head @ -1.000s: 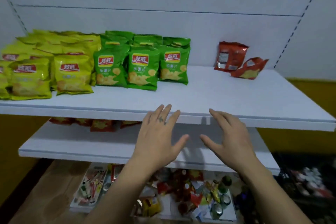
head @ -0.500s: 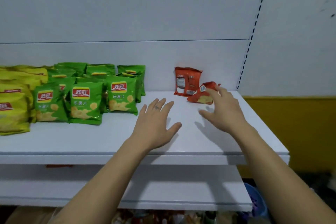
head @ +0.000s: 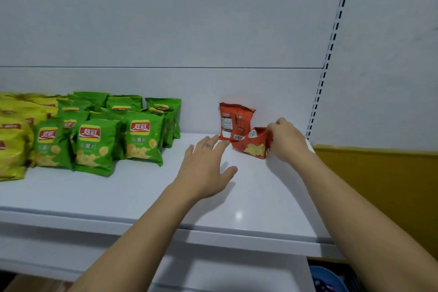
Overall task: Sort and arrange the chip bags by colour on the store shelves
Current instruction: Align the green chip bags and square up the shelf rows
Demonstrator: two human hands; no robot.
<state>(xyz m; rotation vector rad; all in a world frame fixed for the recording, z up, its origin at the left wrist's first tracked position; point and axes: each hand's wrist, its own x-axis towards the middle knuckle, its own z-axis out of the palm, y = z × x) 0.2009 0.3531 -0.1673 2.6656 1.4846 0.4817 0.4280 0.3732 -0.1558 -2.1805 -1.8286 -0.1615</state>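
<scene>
- a tilted red chip bag (head: pixel 252 147) is gripped at its right edge by the right hand (head: pixel 288 141), with the fingers curled round the foil; it is at the back right of the white shelf (head: pixel 142 197).
- whether the held bag is resting on the shelf cannot be told.
- an upright red chip bag (head: pixel 234 119) is leaned against the back panel (head: pixel 166 19), just behind and left of the held one, back side shown.
- the left hand (head: pixel 203 168) is held flat over the shelf, fingers straight and slightly spread, nothing held; its fingertips are near the upright bag's base, contact cannot be told.
- green chip bags (head: pixel 99 140) are grouped in rows at left-centre, well apart from the red ones.
- yellow chip bags (head: pixel 14 135) are piled at far left, just beside the green ones, cut off by the frame edge.
- a slotted rail (head: pixel 331 42) is seen right of the red bags.
- a lower shelf (head: pixel 213 268) is seen beneath.
</scene>
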